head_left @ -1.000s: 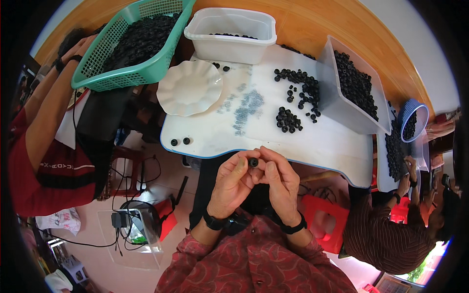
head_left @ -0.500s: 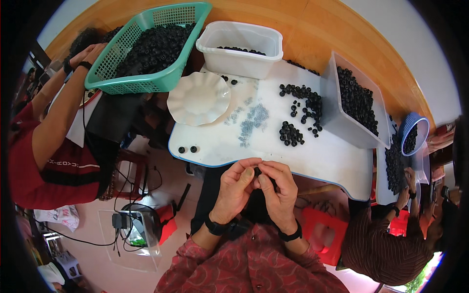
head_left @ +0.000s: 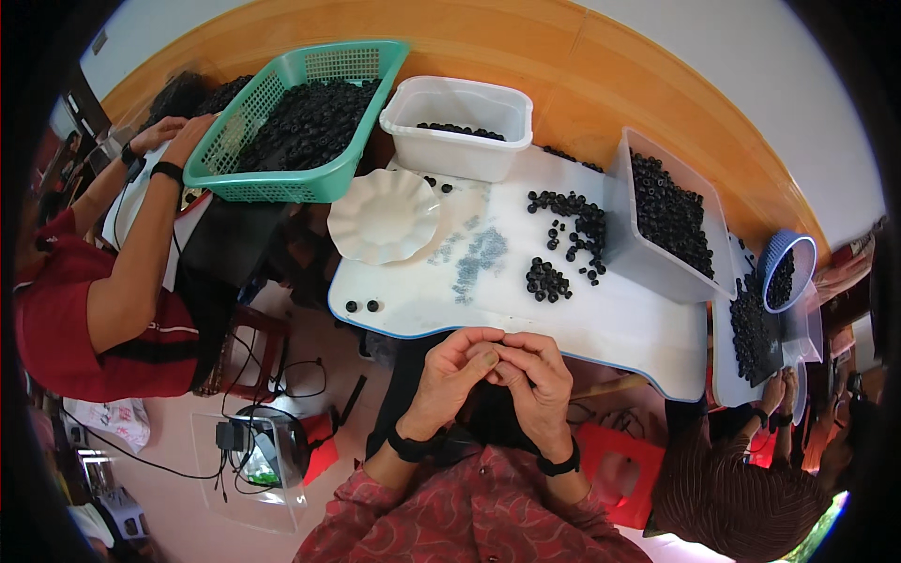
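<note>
At a smooth white tabletop with a blue edge (head_left: 631,333), fine fingertip work seemed in hand.
Ahead-right of the right hand (head_left: 541,387) stood a translucent plastic bin (head_left: 649,263); ahead-left of the left hand (head_left: 449,383), a glossy, fluted cream plate (head_left: 383,218). Their fingertips met, pinched narrow; anything between was hidden. Small, rounded black pieces (head_left: 540,283) clustered beyond the right hand. The next move probably called for a light, steady pinch.

1. The person is wearing a red cloth shirt (head_left: 441,525) patterned with paler curling swirls.
2. Small round buttons (head_left: 485,472) are running down its front.
3. Matching patterned sleeves (head_left: 380,480) are ending on the forearms.
4. Plain black wristbands (head_left: 411,446) are circling both wrists.
5. Black trousers (head_left: 402,380) are covering the legs.
</note>
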### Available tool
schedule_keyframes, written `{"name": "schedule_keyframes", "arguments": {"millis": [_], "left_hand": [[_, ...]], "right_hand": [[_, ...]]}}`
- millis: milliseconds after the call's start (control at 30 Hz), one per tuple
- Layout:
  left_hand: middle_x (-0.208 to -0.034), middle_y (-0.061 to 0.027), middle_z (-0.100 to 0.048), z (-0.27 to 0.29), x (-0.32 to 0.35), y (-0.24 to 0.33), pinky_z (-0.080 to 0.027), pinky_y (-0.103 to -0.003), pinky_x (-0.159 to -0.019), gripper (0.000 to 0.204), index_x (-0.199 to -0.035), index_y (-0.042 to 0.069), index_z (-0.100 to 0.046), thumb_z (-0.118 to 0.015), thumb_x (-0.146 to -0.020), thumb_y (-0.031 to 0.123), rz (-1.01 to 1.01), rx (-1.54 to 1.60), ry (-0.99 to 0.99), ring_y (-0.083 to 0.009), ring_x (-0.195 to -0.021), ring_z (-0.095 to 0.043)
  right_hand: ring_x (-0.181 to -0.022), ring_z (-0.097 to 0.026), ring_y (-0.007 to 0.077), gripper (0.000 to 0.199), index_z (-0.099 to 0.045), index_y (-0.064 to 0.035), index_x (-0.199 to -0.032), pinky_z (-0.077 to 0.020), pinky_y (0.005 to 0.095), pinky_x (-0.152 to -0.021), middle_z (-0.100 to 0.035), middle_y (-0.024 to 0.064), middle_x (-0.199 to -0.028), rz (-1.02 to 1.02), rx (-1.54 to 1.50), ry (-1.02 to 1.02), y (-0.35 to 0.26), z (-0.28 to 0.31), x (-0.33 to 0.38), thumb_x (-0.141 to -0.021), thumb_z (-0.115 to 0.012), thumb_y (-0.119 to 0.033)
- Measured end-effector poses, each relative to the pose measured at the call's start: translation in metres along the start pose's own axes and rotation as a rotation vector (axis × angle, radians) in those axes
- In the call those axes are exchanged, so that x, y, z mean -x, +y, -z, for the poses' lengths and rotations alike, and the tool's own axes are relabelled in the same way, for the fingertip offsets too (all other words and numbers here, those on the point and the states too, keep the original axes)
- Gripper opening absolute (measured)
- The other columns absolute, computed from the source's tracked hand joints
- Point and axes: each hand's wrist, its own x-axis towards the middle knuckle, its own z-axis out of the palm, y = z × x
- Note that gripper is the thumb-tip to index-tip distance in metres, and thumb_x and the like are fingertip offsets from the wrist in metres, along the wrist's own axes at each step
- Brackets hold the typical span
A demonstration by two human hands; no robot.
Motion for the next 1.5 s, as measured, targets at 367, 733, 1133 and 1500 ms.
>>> {"name": "schedule_keyframes", "arguments": {"millis": [367,733,1133,1500], "left_hand": [[-0.094,-0.0051,-0.065,-0.004,0.005,-0.007,-0.053,-0.022,-0.074,0.025,-0.121,-0.005,-0.056,-0.056,-0.098,0.005,-0.025,0.004,-0.068,-0.0075,-0.077,-0.059],[-0.109,-0.0165,-0.067,0.006,0.005,-0.012,-0.055,-0.034,-0.079,0.035,-0.125,-0.002,-0.055,-0.054,-0.100,0.021,0.054,0.586,-0.259,-0.0202,-0.090,-0.063],[-0.091,-0.0078,-0.068,0.003,0.007,-0.014,-0.056,-0.026,-0.072,0.023,-0.115,-0.004,-0.064,-0.061,-0.095,0.006,0.033,0.269,-0.108,-0.0121,-0.076,-0.064],[-0.094,-0.0142,-0.068,0.007,0.003,-0.013,-0.062,-0.034,-0.072,0.018,-0.104,-0.005,-0.065,-0.063,-0.094,0.009,0.136,0.241,-0.147,-0.0190,-0.078,-0.069]], "right_hand": [[-0.083,-0.065,0.0149,0.018,-0.067,0.0001,-0.107,-0.0549,0.0239,-0.071,-0.060,0.0098,-0.109,0.024,-0.021,0.018,-0.006,0.009,0.011,-0.089,-0.064,0.003],[-0.091,-0.062,0.0144,0.022,-0.063,0.0008,-0.114,-0.0514,0.0264,-0.076,-0.059,0.0117,-0.114,-0.013,-0.115,0.131,-0.023,0.007,0.020,-0.092,-0.062,0.000],[-0.075,-0.064,0.0127,0.019,-0.070,0.0006,-0.101,-0.0532,0.0223,-0.063,-0.054,0.0056,-0.096,-0.039,-0.069,0.068,-0.019,0.010,0.010,-0.083,-0.069,0.007],[-0.071,-0.063,0.0103,0.019,-0.072,0.0012,-0.100,-0.0541,0.0212,-0.061,-0.054,0.0043,-0.094,-0.045,-0.139,-0.159,-0.003,0.023,0.001,-0.082,-0.072,0.006]]}}
